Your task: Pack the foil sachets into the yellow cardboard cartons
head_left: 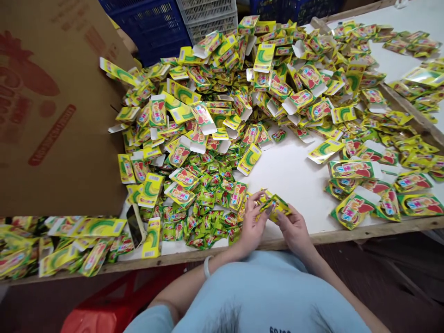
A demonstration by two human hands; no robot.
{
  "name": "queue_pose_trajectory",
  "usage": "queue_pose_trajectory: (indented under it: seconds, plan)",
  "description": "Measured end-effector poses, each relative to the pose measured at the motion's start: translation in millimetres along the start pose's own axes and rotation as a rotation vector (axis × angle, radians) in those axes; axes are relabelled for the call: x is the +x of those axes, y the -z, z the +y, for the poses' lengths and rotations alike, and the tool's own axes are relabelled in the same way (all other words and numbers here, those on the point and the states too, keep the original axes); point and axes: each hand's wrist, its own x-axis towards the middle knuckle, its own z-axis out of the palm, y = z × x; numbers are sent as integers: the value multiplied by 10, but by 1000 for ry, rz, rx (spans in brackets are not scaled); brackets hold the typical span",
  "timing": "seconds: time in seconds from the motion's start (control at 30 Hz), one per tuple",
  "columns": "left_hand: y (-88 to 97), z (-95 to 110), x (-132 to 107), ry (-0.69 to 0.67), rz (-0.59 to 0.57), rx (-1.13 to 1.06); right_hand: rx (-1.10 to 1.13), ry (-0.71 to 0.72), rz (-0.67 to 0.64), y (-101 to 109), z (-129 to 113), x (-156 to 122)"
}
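Both of my hands meet over the table's front edge, closed on one small yellow-green candy box (274,207). My left hand (252,224) grips its left part with thumb and fingers. The fingers of my right hand (294,229) pinch its right end. Whether anything sits inside the box is hidden. Just left of my left hand lies a heap of small green wrapped candies (208,199). Right of my right hand is a group of flat printed boxes (357,208), some with white flaps raised.
A large pile of yellow candy boxes (215,106) covers the back of the white table (291,171). A tall brown carton (62,129) stands at left, beside a phone (136,225). Blue crates (152,27) stand behind, and a red stool (93,319) is below. A wooden strip (409,108) edges the right side.
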Motion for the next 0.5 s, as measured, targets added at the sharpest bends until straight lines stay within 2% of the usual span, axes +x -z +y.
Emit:
queue_pose_trajectory:
  seconds: [0.1,0.17,0.23,0.3,0.37,0.5]
  plan:
    - [162,10,352,-167,-77,348,14,26,63,83,-127,120]
    - [351,55,705,-204,-23,592,-81,89,138,223,-234,202]
    - [528,125,1053,-175,81,833,-202,140,171,408,-286,251]
    - [629,189,1305,-93,121,980,-342,194,152,589,-254,275]
    - [631,226,1418,-9,71,933,-518,273,69,711,-171,297]
    - [516,277,1290,91,-170,378,-962,537,-142,697,-84,421]
